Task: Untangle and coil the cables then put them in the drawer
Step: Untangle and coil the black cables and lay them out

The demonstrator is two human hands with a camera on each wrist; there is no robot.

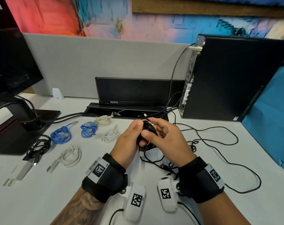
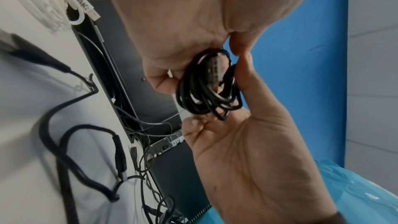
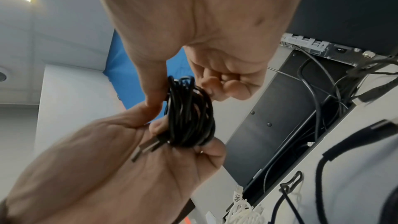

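Note:
A black cable coil (image 1: 148,129) is held over the middle of the desk by both hands. My left hand (image 1: 132,136) grips it from the left, fingers curled under it, and its USB plug (image 1: 140,153) hangs below. My right hand (image 1: 161,133) pinches the coil's right side with thumb and forefinger. In the left wrist view the coil (image 2: 206,89) sits between the left hand (image 2: 172,67) and the right hand (image 2: 247,111). In the right wrist view the coil (image 3: 189,113) and plug (image 3: 148,147) rest in the left hand (image 3: 172,159) under the right hand (image 3: 215,67). No drawer is in view.
Coiled cables lie at the left: two blue (image 1: 61,135) (image 1: 88,129), three white (image 1: 104,120) (image 1: 111,135) (image 1: 71,155), one black (image 1: 38,147). A loose black cable (image 1: 219,142) sprawls at the right. A computer tower (image 1: 232,78), a monitor stand (image 1: 24,127) and a cable tray (image 1: 126,111) line the back.

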